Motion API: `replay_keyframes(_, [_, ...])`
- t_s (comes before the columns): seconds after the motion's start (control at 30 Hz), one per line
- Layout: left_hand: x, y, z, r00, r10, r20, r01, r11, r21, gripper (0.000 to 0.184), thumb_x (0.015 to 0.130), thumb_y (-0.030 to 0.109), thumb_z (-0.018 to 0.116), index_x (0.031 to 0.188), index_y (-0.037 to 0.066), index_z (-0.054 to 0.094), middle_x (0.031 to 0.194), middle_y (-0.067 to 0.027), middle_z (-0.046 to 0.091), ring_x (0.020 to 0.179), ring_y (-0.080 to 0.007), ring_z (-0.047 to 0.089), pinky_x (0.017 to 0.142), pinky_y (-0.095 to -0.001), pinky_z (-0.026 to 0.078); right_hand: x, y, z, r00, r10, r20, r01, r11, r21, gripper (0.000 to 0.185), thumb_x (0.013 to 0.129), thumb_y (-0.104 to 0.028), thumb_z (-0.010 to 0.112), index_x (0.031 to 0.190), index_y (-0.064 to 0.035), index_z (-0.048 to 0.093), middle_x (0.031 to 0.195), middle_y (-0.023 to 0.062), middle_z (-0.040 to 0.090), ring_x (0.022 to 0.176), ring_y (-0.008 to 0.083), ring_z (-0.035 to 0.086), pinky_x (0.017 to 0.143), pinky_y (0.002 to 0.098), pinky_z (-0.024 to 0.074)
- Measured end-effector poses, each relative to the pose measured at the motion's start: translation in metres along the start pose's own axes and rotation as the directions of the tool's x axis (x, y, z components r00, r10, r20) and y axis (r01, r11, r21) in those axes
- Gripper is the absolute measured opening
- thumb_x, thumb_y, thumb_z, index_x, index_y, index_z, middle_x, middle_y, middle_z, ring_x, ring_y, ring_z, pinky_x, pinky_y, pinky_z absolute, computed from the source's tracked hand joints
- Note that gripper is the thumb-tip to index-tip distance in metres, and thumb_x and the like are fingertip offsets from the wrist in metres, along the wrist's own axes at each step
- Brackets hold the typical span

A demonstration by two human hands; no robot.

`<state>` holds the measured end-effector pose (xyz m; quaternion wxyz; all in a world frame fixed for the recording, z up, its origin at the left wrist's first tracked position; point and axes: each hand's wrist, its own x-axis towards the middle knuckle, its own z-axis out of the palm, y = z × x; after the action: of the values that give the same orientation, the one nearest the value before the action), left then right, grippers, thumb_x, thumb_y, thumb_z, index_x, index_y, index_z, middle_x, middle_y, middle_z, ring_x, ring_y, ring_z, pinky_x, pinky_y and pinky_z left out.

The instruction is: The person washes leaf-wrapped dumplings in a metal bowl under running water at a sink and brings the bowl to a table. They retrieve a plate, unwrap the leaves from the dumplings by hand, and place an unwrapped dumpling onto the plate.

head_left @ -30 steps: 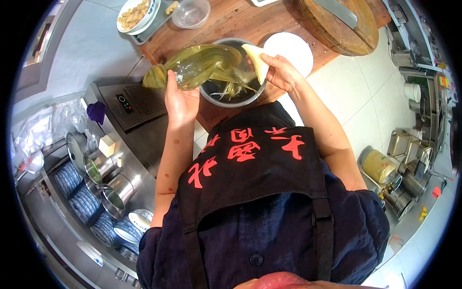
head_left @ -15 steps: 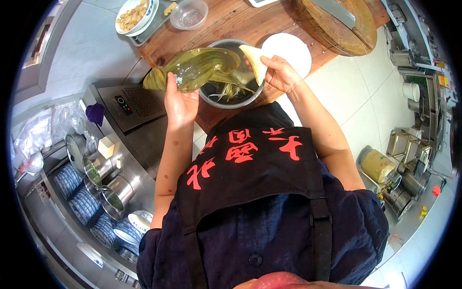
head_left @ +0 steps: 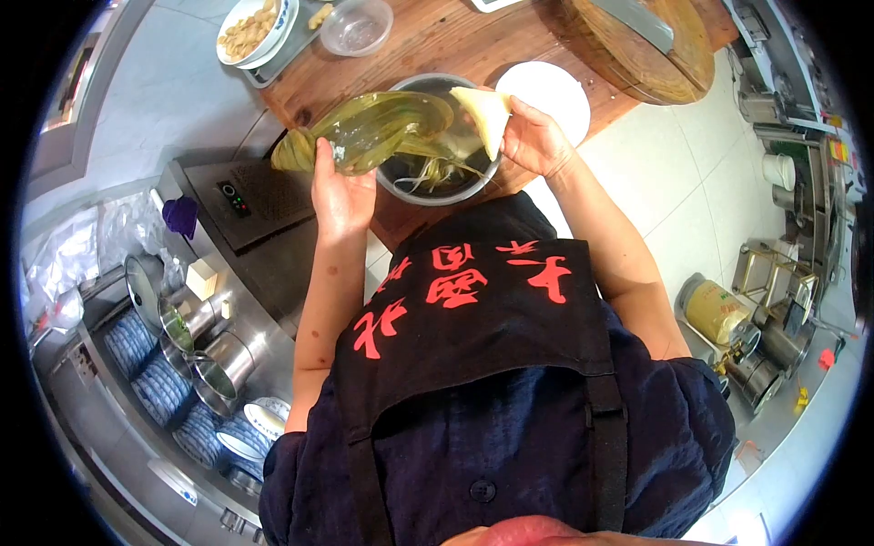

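My left hand holds long wet green leaves from below, with the thumb on top and a folded end at the far left. White specks lie on the leaves by the thumb. A pale yellow, cone-shaped piece is gripped in my right hand, its point facing down. Both are above a grey metal bowl, where more leaves and pale strands lie. A white plate sits just behind my right hand.
The wooden table bears a clear plastic bowl, a bowl of pale brown pieces and a round chopping board with a cleaver. A steel counter with an induction cooker stands at left.
The pale yellow piece has turned in my right hand, showing a broader face, and the right fingers have shifted to its edge. My left hand and the leaves have barely moved.
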<state>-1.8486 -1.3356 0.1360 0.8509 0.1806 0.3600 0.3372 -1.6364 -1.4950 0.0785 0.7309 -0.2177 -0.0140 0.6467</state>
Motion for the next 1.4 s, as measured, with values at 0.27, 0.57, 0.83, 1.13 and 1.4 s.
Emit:
replay_keyframes(0.27, [0.002, 0.000, -0.005, 0.994, -0.105, -0.007, 0.104, 0.990, -0.094, 0.038, 0.096, 0.030, 0.037, 0.116, 0.000, 0.048, 0.117, -0.0137, 0.055, 0.109, -0.0270, 0.053, 0.096, -0.0416, 0.042, 0.001, -0.004, -0.017, 0.968, -0.133, -0.215, 0.137, 0.991, 0.001, 0.044, 0.087, -0.016, 0.049, 0.127, 0.0008, 0.039, 0.118, 0.0192, 0.052, 0.105, 0.0308, 0.054, 0.091, 0.0385, 0.0459])
replay_keyframes(0.57, [0.042, -0.060, -0.073, 0.766, 0.317, 0.560, -0.539, -0.159, 0.827, 0.060, 0.076, 0.005, 0.057, 0.130, -0.002, 0.032, 0.130, -0.0244, 0.038, 0.122, -0.0353, 0.037, 0.104, -0.0396, 0.028, -0.011, -0.006, -0.041, 0.902, -0.218, -0.373, 0.278, 0.954, 0.116, 0.039, 0.089, -0.015, 0.044, 0.123, 0.0031, 0.042, 0.117, 0.0176, 0.052, 0.104, 0.0290, 0.053, 0.093, 0.0386, 0.0428])
replay_keyframes(0.83, [0.025, -0.032, -0.023, 0.708, -0.025, 0.706, -0.567, -0.616, 0.546, 0.068, 0.069, 0.012, 0.063, 0.132, 0.007, 0.037, 0.139, -0.0151, 0.032, 0.129, -0.0324, 0.030, 0.106, -0.0470, 0.023, -0.015, -0.019, -0.026, 0.889, -0.297, -0.349, 0.329, 0.944, 0.036, 0.035, 0.085, -0.009, 0.045, 0.119, -0.0010, 0.043, 0.105, 0.0136, 0.054, 0.092, 0.0277, 0.054, 0.084, 0.0388, 0.0442])
replay_keyframes(1.13, [-0.010, -0.055, 0.013, 0.489, 0.011, 0.872, -0.807, -0.373, 0.457, 0.050, 0.077, 0.021, 0.066, 0.121, 0.004, 0.049, 0.124, -0.0176, 0.048, 0.110, -0.0300, 0.050, 0.093, -0.0419, 0.040, -0.022, -0.032, -0.060, 0.817, -0.335, -0.470, 0.367, 0.930, -0.025, 0.035, 0.088, -0.012, 0.044, 0.122, -0.0010, 0.043, 0.119, 0.0176, 0.050, 0.105, 0.0316, 0.051, 0.094, 0.0410, 0.0407])
replay_keyframes(1.4, [-0.018, -0.188, 0.039, 0.713, -0.699, 0.056, 0.478, 0.543, 0.691, 0.035, 0.093, 0.020, 0.046, 0.121, -0.001, 0.042, 0.109, -0.0163, 0.057, 0.088, -0.0235, 0.059, 0.079, -0.0327, 0.048, -0.056, -0.068, -0.057, 0.889, -0.233, -0.395, 0.296, 0.950, 0.104, 0.039, 0.086, -0.010, 0.045, 0.124, -0.0016, 0.040, 0.118, 0.0185, 0.051, 0.101, 0.0311, 0.055, 0.089, 0.0392, 0.0465])
